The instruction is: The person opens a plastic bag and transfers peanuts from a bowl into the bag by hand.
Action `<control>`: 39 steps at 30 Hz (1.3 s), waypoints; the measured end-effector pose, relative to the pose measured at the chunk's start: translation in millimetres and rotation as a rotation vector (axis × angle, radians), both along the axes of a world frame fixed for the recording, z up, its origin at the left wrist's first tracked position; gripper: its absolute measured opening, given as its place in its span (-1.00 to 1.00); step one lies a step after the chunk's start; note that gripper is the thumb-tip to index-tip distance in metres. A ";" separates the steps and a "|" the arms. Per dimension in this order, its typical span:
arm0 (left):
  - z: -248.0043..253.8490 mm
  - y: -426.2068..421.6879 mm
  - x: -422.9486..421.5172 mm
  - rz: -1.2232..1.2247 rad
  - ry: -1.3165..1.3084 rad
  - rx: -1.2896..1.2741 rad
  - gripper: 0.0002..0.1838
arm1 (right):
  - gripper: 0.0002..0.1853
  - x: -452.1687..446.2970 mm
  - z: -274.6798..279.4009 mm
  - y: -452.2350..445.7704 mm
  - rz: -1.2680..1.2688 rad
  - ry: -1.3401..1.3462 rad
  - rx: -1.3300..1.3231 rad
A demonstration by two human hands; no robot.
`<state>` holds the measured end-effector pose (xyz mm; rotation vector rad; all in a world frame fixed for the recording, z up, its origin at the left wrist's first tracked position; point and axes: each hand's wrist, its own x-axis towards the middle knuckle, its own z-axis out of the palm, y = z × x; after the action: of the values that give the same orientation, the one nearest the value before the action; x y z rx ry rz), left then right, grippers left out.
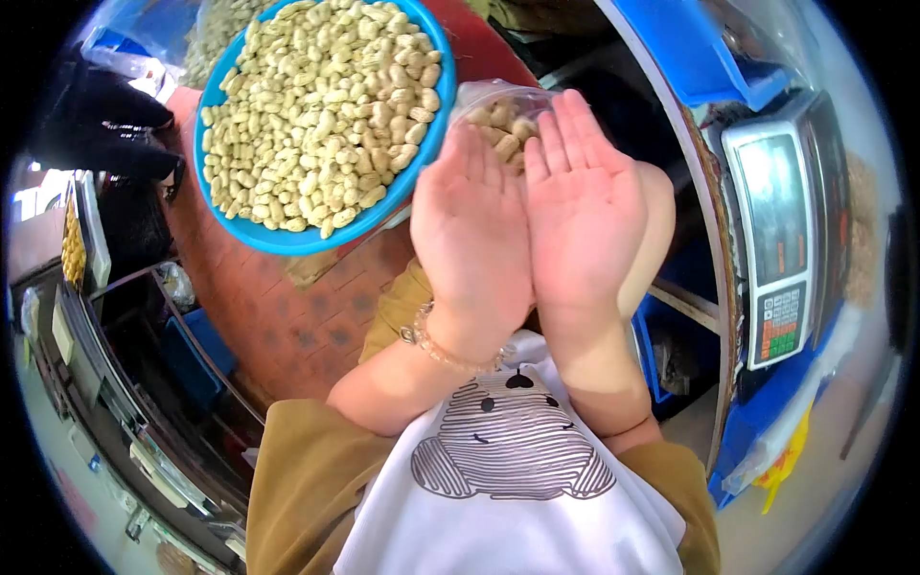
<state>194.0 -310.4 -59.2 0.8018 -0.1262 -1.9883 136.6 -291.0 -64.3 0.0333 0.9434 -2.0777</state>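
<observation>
Side by side, palms up and with nothing on them, are my left hand (pixel 474 225) and my right hand (pixel 586 206). Both have their fingers stretched out, and their inner edges touch. A beaded bracelet (pixel 446 353) circles my left wrist. Just past my fingertips is a clear plastic bag (pixel 470 94) with peanuts (pixel 503 123) inside, partly hidden by both hands. To the left of my left hand stands a round blue basin (pixel 444 115) heaped with peanuts in their shells (pixel 321 120).
A digital scale (pixel 781 206) stands on the counter at the right, near a blue tray (pixel 685 57). Dark shelving (pixel 144 355) lines the left side above a red tiled floor (pixel 307 326). At the upper left is a dark-clothed person (pixel 96 125). A yellow bag (pixel 791 455) lies lower right.
</observation>
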 end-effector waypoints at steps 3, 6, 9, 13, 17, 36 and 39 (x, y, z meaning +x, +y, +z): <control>7.0 5.9 3.2 -0.007 0.015 -0.034 -0.38 | -0.43 -4.5 -4.1 -0.5 0.027 -0.018 -0.005; 2.7 16.3 15.4 -0.156 0.036 -0.202 -0.46 | -0.57 -25.4 -18.1 9.7 0.243 0.275 -0.109; -9.5 1.7 39.2 -0.239 -0.559 -1.019 -0.53 | -0.56 -55.0 -19.2 10.9 0.180 1.550 0.479; -18.8 -14.5 59.9 -0.192 -1.407 -1.469 -0.60 | -0.61 -75.2 -25.7 -1.8 0.212 1.769 0.793; -29.0 -38.3 85.5 -0.294 -1.758 -1.584 -0.68 | -0.82 -99.2 -41.1 -15.3 0.319 1.705 0.802; -38.4 -87.9 129.0 0.119 -1.581 -1.285 -0.69 | -0.73 -32.7 7.1 -45.6 -0.131 2.037 0.459; -40.6 -96.4 164.7 -0.162 -0.970 -0.703 -0.60 | -0.70 11.5 12.2 -51.4 0.042 2.029 0.380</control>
<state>358.6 -406.8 -99.7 1.2045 -1.3916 -1.3542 148.1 -342.4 -52.0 -2.1105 2.2541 -1.2308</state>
